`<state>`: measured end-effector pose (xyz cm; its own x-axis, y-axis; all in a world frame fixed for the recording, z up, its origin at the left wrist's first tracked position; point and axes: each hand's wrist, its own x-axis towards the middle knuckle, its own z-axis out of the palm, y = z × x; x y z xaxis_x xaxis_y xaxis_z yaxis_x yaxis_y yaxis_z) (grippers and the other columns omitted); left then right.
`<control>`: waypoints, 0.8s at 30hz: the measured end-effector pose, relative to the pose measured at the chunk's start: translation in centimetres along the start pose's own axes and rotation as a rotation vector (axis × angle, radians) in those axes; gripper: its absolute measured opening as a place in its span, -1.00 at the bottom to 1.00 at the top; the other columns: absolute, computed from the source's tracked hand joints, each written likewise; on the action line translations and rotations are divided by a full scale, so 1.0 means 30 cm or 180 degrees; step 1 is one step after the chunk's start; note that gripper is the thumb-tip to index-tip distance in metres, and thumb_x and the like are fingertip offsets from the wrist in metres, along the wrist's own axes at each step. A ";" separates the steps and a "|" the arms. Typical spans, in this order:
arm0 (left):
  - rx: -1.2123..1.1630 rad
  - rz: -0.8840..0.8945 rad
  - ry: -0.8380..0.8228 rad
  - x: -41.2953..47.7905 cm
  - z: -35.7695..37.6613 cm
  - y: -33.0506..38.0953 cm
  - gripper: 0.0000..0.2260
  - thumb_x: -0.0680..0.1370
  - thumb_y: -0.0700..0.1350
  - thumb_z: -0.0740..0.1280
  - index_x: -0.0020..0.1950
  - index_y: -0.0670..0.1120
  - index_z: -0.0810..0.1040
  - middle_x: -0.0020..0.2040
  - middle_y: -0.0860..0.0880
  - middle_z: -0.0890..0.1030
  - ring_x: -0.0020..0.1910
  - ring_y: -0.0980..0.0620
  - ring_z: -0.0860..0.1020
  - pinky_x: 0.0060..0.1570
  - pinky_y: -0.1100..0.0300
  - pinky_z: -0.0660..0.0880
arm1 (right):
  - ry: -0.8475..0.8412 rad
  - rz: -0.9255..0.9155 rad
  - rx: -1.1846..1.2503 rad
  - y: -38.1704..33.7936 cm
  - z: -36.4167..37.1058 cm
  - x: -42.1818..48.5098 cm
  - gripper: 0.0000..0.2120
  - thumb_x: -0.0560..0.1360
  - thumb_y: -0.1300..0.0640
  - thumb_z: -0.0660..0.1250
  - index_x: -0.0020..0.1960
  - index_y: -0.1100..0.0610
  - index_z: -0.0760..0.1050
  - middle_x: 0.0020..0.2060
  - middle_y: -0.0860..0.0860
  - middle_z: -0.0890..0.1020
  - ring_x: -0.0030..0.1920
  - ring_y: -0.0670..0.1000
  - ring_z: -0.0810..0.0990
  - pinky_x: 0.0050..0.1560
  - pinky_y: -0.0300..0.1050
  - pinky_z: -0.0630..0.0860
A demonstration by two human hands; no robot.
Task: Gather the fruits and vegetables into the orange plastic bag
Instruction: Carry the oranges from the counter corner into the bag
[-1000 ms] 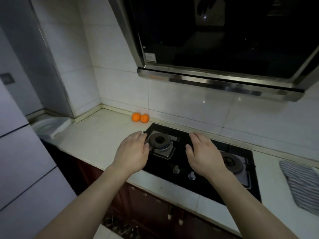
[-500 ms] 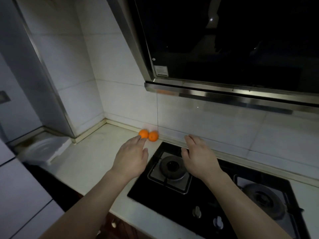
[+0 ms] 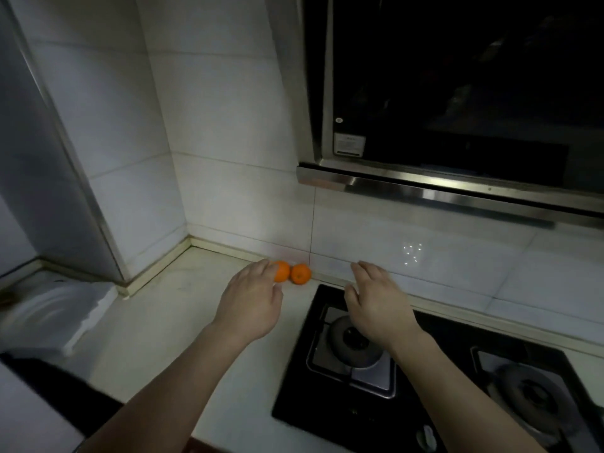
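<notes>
Two oranges (image 3: 283, 272) (image 3: 300, 274), two hands (image 3: 250, 305) (image 3: 380, 305)

Left hand (image 3: 250, 305) fingers extended, apparently touching left tangerine (image 3: 282, 271); right hand (image 3: 379, 305) flat above gas hob (image 3: 425, 371).

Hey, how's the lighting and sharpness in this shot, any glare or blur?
Head view: dim overall; glare specks on the wall tiles; the white object at left is motion-smeared; the two oranges look sharp; the range hood glass is nearly black.
</notes>
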<state>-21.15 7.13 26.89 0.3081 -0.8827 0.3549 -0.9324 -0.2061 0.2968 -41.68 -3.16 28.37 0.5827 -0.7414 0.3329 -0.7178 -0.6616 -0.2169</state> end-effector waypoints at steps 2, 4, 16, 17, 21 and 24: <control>0.0011 0.0042 -0.0101 0.011 -0.014 -0.098 -0.60 0.62 -0.05 0.14 0.44 -0.11 0.37 0.42 -0.09 0.41 0.40 -0.08 0.35 0.39 0.09 0.23 | 0.0006 0.0084 -0.0013 -0.090 0.042 0.019 -0.51 0.56 -0.01 0.08 0.38 0.24 0.36 0.31 0.14 0.47 0.32 0.13 0.39 0.34 -0.05 0.29; 0.0030 0.0107 -0.0197 0.019 -0.019 -0.190 -0.59 0.64 -0.03 0.11 0.49 -0.08 0.30 0.47 -0.05 0.35 0.44 -0.03 0.28 0.42 0.13 0.15 | -0.0009 0.0125 -0.0050 -0.169 0.092 0.034 -0.48 0.54 -0.03 0.05 0.37 0.24 0.37 0.30 0.14 0.48 0.31 0.14 0.40 0.34 -0.05 0.29; -0.0065 0.0312 -0.0590 0.108 0.054 -0.480 -0.56 0.65 0.00 0.07 0.52 -0.08 0.24 0.52 -0.05 0.26 0.49 0.01 0.20 0.45 0.14 0.10 | -0.0200 0.0449 -0.0208 -0.326 0.298 0.119 -0.48 0.54 -0.03 0.05 0.36 0.25 0.38 0.26 0.17 0.50 0.27 0.16 0.42 0.33 -0.04 0.29; -0.0068 0.0321 -0.0610 0.129 0.072 -0.494 -0.56 0.65 0.00 0.07 0.52 -0.08 0.24 0.52 -0.05 0.26 0.49 0.01 0.20 0.45 0.14 0.10 | -0.0223 0.0461 -0.0214 -0.318 0.317 0.141 -0.50 0.55 -0.02 0.06 0.37 0.26 0.38 0.27 0.17 0.50 0.27 0.16 0.41 0.33 -0.03 0.29; -0.0071 0.0300 -0.0747 0.222 0.157 -0.540 -0.56 0.64 0.00 0.08 0.52 -0.08 0.25 0.52 -0.06 0.27 0.49 -0.01 0.21 0.45 0.12 0.12 | -0.0335 0.0453 -0.0230 -0.261 0.415 0.248 -0.54 0.58 0.02 0.12 0.37 0.27 0.36 0.28 0.18 0.48 0.29 0.18 0.40 0.34 0.00 0.29; -0.0085 0.0278 -0.0891 0.308 0.238 -0.583 -0.58 0.64 -0.02 0.09 0.50 -0.08 0.26 0.50 -0.06 0.29 0.47 -0.02 0.24 0.43 0.11 0.15 | -0.0527 0.0465 -0.0161 -0.203 0.506 0.353 -0.46 0.55 -0.04 0.03 0.39 0.27 0.34 0.30 0.18 0.47 0.30 0.18 0.40 0.32 0.03 0.32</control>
<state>-3.35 -0.44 18.66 0.1594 -0.9796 0.1228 -0.9466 -0.1163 0.3005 -25.36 -8.69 19.28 0.5228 -0.8400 0.1454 -0.8149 -0.5425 -0.2040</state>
